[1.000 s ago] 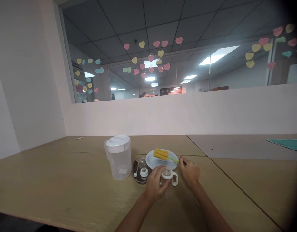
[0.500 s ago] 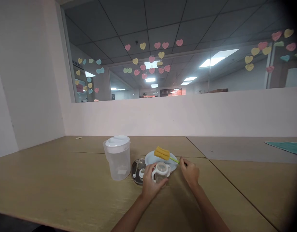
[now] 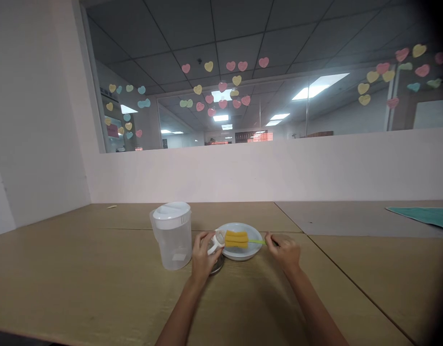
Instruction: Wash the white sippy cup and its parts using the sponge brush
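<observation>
The left hand (image 3: pixel 202 257) is curling partway open around the small clear bottle (image 3: pixel 217 239) with its white handled collar, holding it just above the tray (image 3: pixel 217 270). Half a second ago that bottle was standing nearly upright in front of the plate (image 3: pixel 239 257); now it is tipping, its mouth facing the yellow sponge (image 3: pixel 236 239). The right hand (image 3: pixel 286 251) is closing its fingers around the end of the green handle (image 3: pixel 256 241), and the sponge is lying more level than before, over the plate, close beside the bottle. The lidded pitcher (image 3: pixel 172 240) is standing to the left on the bench (image 3: pixel 98 288).

The left hand is now covering most of the tray, hiding the small parts that were showing there. Its fingers are also masking the bottle's body, and I cannot tell whether the sponge is touching the rim. The teal cloth (image 3: pixel 426 217) is running out of view at the right.
</observation>
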